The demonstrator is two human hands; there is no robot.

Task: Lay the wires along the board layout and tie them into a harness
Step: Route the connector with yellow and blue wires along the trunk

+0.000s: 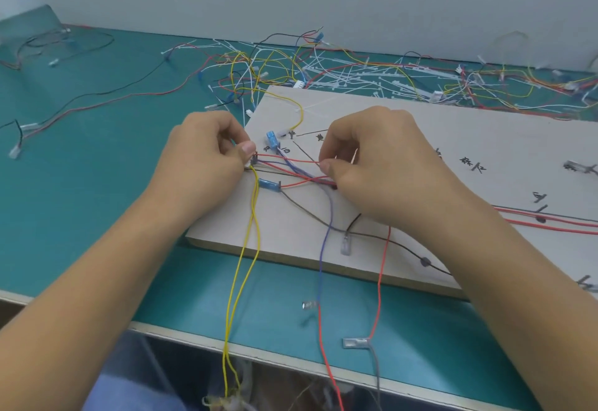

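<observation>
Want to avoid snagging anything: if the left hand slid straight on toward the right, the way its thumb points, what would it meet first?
Probably the blue terminal sleeve standing just beyond the left hand, then the right hand; depth is hard to judge.

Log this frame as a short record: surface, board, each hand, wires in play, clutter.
surface: teal bench mat
board: pale layout board with hand-drawn lines and labels
left hand: left hand pinches wire ends at the board's left edge
right hand: right hand pinches red and blue wires on the board
wires in play: yellow wires hang over the bench's front edge
clutter: loose wires and cable ties behind the board
</observation>
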